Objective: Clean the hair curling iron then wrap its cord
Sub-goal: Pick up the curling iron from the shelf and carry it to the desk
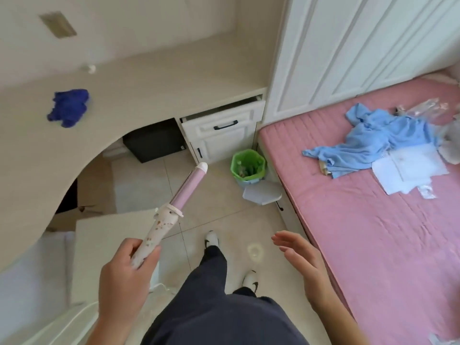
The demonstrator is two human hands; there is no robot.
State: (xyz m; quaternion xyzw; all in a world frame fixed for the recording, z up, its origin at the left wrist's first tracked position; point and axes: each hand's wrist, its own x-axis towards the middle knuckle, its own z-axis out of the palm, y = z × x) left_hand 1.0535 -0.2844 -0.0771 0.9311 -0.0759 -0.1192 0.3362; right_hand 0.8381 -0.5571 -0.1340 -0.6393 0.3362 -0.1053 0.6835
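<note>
Left hand (124, 272) grips curling iron (184, 190); cord (163, 285) seems mostly hidden.

We find the cloth (68, 107) on the desk (149, 78) at left. The bed (373, 232) at right bears a garment (373, 138) and papers (408, 168); the bin (247, 165) stands between them.

Pink-barrelled curling iron (174, 210) tilted up-right, white handle low.

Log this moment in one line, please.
left hand: grips iron handle | right hand: open, empty | blue cloth: on desk, untouched
</note>
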